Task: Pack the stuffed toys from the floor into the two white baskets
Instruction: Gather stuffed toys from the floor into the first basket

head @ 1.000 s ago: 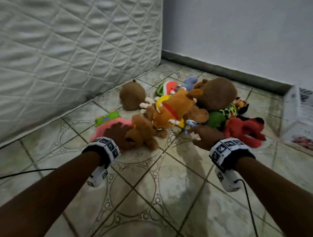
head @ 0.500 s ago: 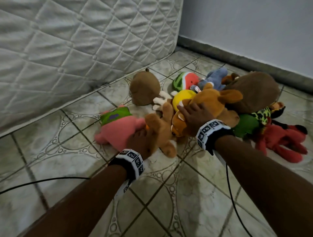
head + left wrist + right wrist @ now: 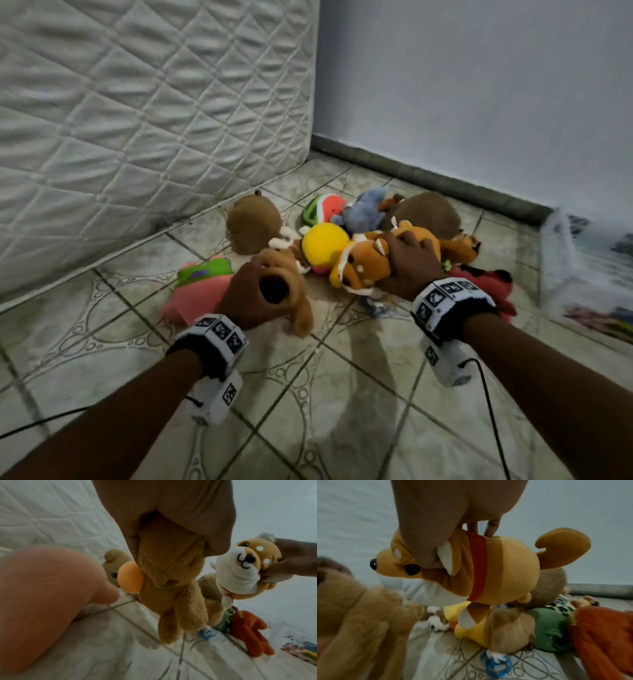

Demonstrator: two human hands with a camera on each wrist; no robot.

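Two soft, light toys are coming up off the pile at my twelve o'clock — my left hand (image 3: 251, 298) is squeezing the tan plush dog (image 3: 173, 577) mid-body, my right hand (image 3: 409, 265) is curling its fingers (image 3: 489, 528) round the orange shiba plush (image 3: 488, 568) at the neck — both squashing easily, neither slipping.

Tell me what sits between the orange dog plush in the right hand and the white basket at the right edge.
The right hand grips the orange dog plush above the pile. Toward the blurred white basket lies a red plush toy on the tiled floor, low enough to carry over. Nothing else visible blocks the way.
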